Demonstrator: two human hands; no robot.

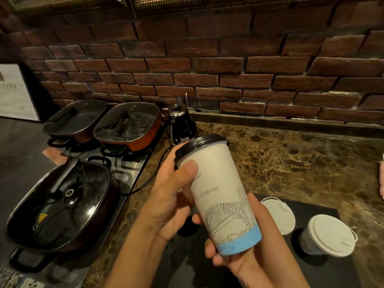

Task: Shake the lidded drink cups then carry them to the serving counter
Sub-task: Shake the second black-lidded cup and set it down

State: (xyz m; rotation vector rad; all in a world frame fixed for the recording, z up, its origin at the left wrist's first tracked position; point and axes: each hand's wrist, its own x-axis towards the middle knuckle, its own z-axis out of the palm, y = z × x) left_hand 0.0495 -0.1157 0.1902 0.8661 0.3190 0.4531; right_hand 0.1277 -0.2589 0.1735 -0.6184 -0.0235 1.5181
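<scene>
Both hands hold the tall cup (220, 196) in the air above the bench (291, 159). The left hand (172, 198) grips the upper part, with the thumb just under the black lid (199, 145), probably to keep it closed for shaking. The right hand (249, 242) wraps around the blue base and supports the tilted cup. Two white-lidded cups (328, 235) wait on the black tray (311, 208) below, near the pans (62, 204).

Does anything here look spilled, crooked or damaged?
Nothing looks spilled or damaged. The tall paper cup is tilted, but both hands hold it: the left hand near its black lid, the right hand under its blue base. Two white-lidded cups stand upright on the black tray.
</scene>
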